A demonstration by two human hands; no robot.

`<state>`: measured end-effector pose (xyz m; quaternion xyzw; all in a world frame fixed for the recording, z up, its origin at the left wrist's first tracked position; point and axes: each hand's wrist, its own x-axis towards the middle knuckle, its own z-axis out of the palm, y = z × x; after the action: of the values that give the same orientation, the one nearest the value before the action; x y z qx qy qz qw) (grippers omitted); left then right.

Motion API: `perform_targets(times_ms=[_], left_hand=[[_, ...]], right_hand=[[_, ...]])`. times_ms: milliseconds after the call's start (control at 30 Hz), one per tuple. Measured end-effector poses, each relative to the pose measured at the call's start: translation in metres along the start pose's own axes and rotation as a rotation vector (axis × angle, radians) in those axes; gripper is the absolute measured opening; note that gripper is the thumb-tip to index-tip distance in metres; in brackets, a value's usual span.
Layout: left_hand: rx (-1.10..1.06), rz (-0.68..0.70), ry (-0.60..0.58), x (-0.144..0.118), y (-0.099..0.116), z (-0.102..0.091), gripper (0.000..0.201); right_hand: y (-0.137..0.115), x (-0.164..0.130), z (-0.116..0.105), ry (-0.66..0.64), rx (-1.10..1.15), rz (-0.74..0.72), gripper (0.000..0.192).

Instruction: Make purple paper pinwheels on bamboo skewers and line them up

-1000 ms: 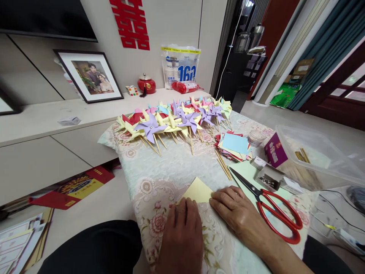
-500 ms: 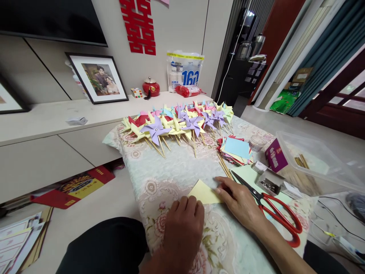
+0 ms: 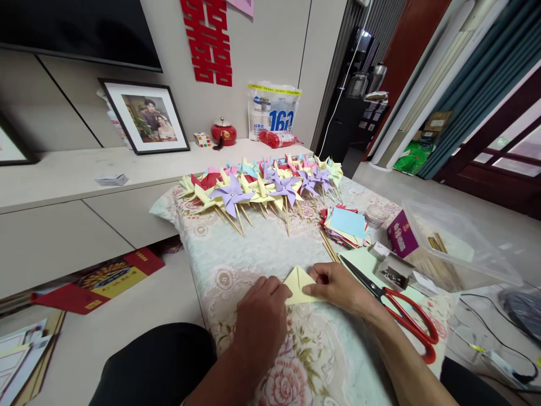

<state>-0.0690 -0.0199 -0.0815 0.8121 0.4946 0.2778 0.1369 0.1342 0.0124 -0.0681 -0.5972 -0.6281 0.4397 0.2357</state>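
Here floral tablecloth (image 3: 253, 254), pinwheels (image 3: 262, 186), cabinet (image 3: 63, 180) behind.

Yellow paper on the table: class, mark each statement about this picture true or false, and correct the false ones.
1. Both hands touch the yellow paper. True: the left hand and the right hand hold it from either side.
2. The paper lies flat as an open square. False: it is folded into a triangle.
3. The scissors are in the right hand. False: they lie on the table, to the right of that hand.
4. The scissors have red handles. True.
5. The pinwheels lie at the far end of the table. True.
6. The paper stack is all one colour. False: light blue is on top, with red and yellow edges showing.
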Motion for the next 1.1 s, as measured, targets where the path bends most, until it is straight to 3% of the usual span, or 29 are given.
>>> perform_targets(times_ms=[100, 200, 300, 367, 433, 667, 767, 833, 967, 1100], left_hand=[[-0.169, -0.067, 0.140, 0.006, -0.005, -0.004, 0.039], [-0.431, -0.272, 0.227, 0.012, -0.007, -0.004, 0.048], [-0.841, -0.454, 0.117, 0.017, -0.002, -0.001, 0.051], [-1.110, -0.495, 0.014, 0.019, 0.004, 0.001, 0.047], [-1.292, -0.536, -0.016, 0.020, 0.010, 0.003, 0.044], [-1.429, -0.639, 0.079, 0.025, 0.018, 0.005, 0.031], [-1.405, -0.654, 0.079, 0.026, 0.015, 0.003, 0.024], [-1.383, -0.653, 0.083, 0.026, 0.012, 0.002, 0.021], [-1.359, -0.652, 0.060, 0.026, 0.005, -0.002, 0.019], [-1.371, -0.683, 0.008, 0.027, 0.003, -0.006, 0.019]], right_hand=[[0.006, -0.003, 0.001, 0.042, 0.127, -0.030, 0.034], [0.009, -0.005, 0.005, 0.171, 0.385, -0.050, 0.037], [0.006, -0.006, 0.014, 0.264, 0.699, -0.056, 0.035], [0.001, -0.007, 0.021, 0.274, 0.780, -0.060, 0.036], [-0.003, -0.009, 0.027, 0.270, 0.839, -0.059, 0.036], [-0.008, -0.012, 0.037, 0.229, 0.919, -0.082, 0.032], [-0.004, -0.011, 0.035, 0.172, 0.891, -0.122, 0.027], [0.000, -0.012, 0.031, 0.200, 0.826, -0.176, 0.025], [0.008, -0.015, 0.018, 0.422, 0.560, -0.339, 0.034], [0.005, -0.021, 0.007, 0.583, 0.034, -0.664, 0.056]])
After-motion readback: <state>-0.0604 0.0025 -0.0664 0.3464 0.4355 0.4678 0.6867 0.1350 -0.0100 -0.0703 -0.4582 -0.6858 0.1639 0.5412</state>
